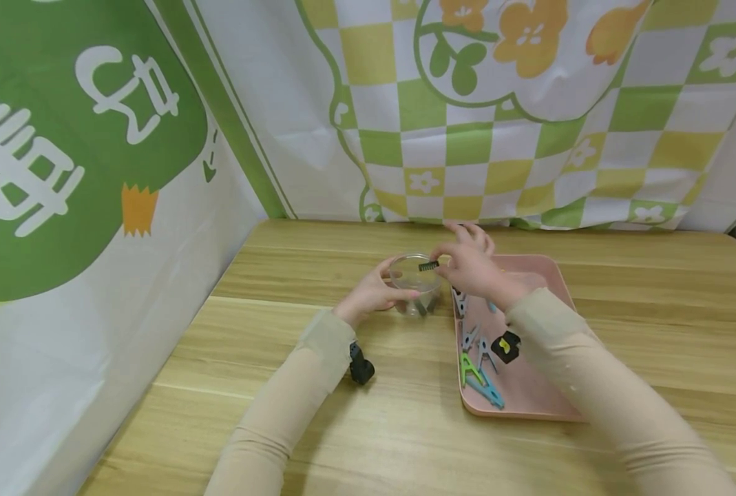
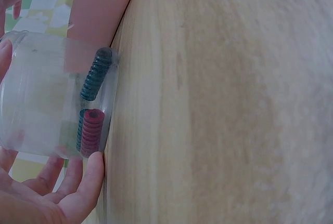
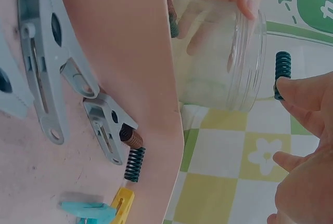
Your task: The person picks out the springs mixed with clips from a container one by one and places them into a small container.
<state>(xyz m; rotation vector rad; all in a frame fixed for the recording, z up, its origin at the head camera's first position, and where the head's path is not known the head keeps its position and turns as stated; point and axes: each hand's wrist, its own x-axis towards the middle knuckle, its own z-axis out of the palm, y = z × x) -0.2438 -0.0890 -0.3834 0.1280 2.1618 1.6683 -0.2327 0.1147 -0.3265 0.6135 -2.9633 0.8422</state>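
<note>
My left hand (image 1: 376,293) holds a clear plastic jar (image 1: 412,279) by its side, fingers and thumb spread round it, on the table left of the tray. Inside the jar, at its bottom, lie dark green springs (image 2: 95,74) and a red spring (image 2: 92,132). Between thumb and finger, my right hand (image 1: 469,265) pinches a dark green spring (image 3: 282,74) just above the jar's open mouth. In the pink tray (image 3: 135,52), another green spring (image 3: 135,165) and a brownish-red spring (image 3: 131,136) lie beside a grey clothespin (image 3: 108,128).
Grey, green and blue clothespins (image 1: 482,393) lie along the tray's left side, with a yellow clothespin (image 3: 123,206) farther up. A black piece with a yellow item (image 1: 505,346) sits mid-tray. Behind the wooden table (image 1: 405,427) hangs a checkered cloth (image 1: 479,138).
</note>
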